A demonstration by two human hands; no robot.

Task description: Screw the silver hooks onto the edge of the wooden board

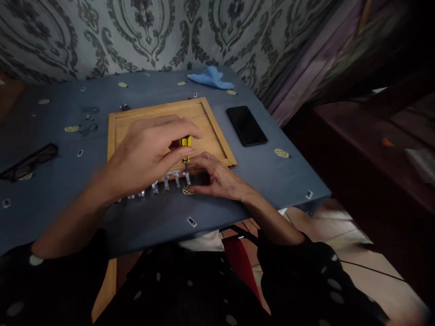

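Observation:
My left hand (152,140) is closed around the yellow and black handle of a screwdriver (186,144), which stands upright with its tip down at the near edge of a framed wooden board (220,145). Under the tip is the rightmost metal hook (188,178). My right hand (220,176) is curled about this hook, fingertips by its top and thumb by its lower end. Several more shiny metal hooks (166,182) line the same edge to the left, some partly hidden behind my left hand and wrist.
The table has a blue-grey cloth (217,213). A black phone (246,126) lies right of the board, a blue cloth (211,78) behind it. Dark-framed glasses (30,163) rest at the left. Small metal pieces (89,118) lie beyond the board's left side. A patterned curtain (149,31) hangs behind.

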